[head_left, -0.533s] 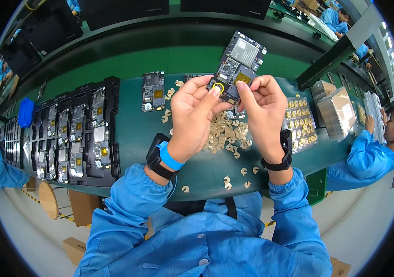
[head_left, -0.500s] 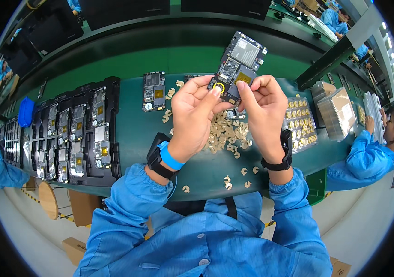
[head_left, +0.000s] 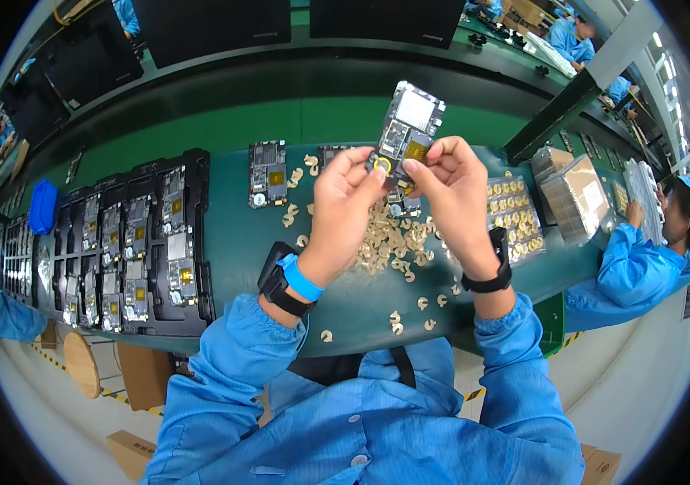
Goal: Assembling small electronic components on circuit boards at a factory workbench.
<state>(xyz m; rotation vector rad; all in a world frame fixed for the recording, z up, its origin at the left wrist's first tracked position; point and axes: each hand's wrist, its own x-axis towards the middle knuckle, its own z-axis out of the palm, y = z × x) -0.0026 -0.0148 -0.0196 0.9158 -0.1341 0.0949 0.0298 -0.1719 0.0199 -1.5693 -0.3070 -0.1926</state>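
Observation:
Both my hands hold one dark circuit board (head_left: 407, 121) up over the green table, its far end tilted away from me. My left hand (head_left: 343, 198) pinches the near left corner, its thumb beside a yellow ring (head_left: 382, 165) on the board. At the near right edge my right hand (head_left: 452, 186) is closed on the same board, thumb on top below a gold-coloured square. Under the hands lies a heap of small C-shaped tan pieces (head_left: 389, 242), partly hidden by them. Another circuit board (head_left: 268, 174) rests flat on the table, left of my hands.
A black tray (head_left: 199, 275) with several boards stands at the left, a blue bin (head_left: 43, 207) behind it. On the right lie a clear sheet of round gold pieces (head_left: 515, 212) and wrapped stacks (head_left: 583, 198). A dark post (head_left: 551, 117) rises nearby. A co-worker (head_left: 644, 259) sits at far right.
The board in my hands has come down and toward me and tilts more, its silver plate now catching the light. Both hands keep their grip. The whole view has shifted slightly.

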